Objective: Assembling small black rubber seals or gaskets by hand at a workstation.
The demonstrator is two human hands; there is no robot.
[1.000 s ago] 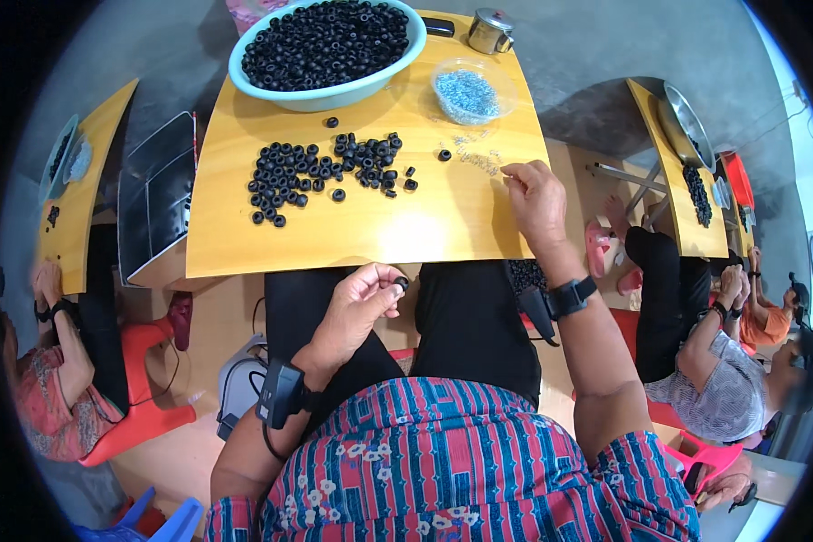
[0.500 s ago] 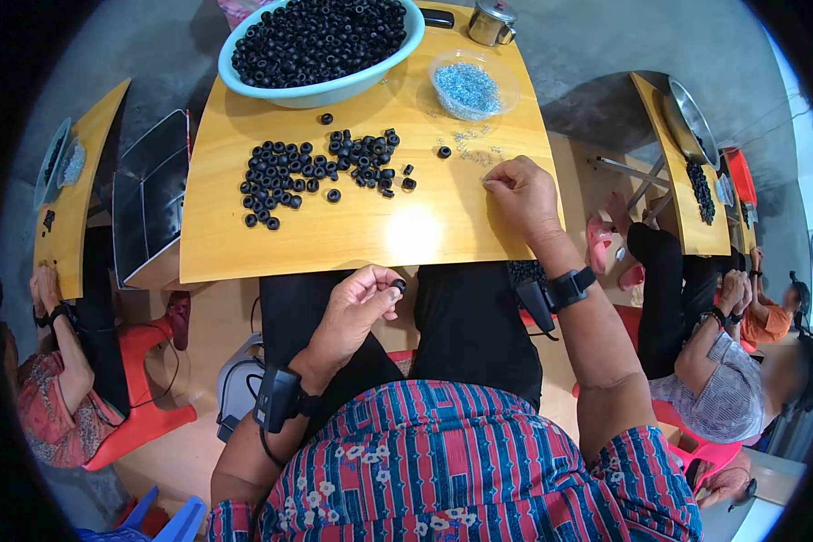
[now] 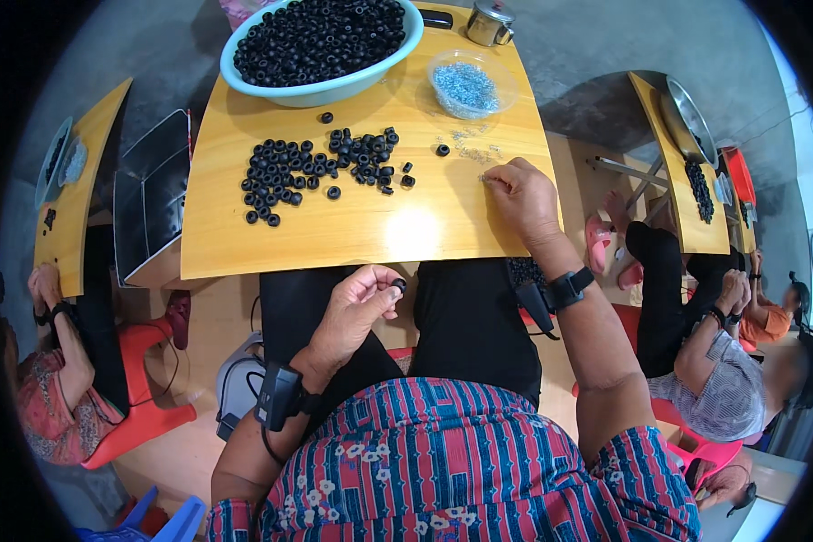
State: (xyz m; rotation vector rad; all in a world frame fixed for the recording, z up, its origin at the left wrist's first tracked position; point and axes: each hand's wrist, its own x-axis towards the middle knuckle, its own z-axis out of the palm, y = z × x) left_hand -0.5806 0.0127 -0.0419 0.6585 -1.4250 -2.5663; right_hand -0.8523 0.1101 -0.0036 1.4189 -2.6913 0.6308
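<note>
One black ring (image 3: 398, 285) sits pinched between thumb and fingertips of the left hand (image 3: 357, 312), held below the near edge of the table (image 3: 352, 235), over the lap. That hand has hardly moved in the last second; the ring stays clamped in it. The right hand (image 3: 522, 194) has changed: a second ago it lay farther out on the table with fingers looser, and it has since drawn nearer, its fingertips closed together on the wood beside the scattered small metal bits (image 3: 465, 144). It looks to be pinching one of them, though the piece is too small to make out. To my eye, that means a metal bit is being fetched to meet the ring waiting in the left hand.

The loose rings (image 3: 312, 167) lie spread mid-table, well apart from both hands. Beyond them stands the basin (image 3: 334, 90) heaped with more rings, and a clear tub (image 3: 468, 86) of metal bits.
</note>
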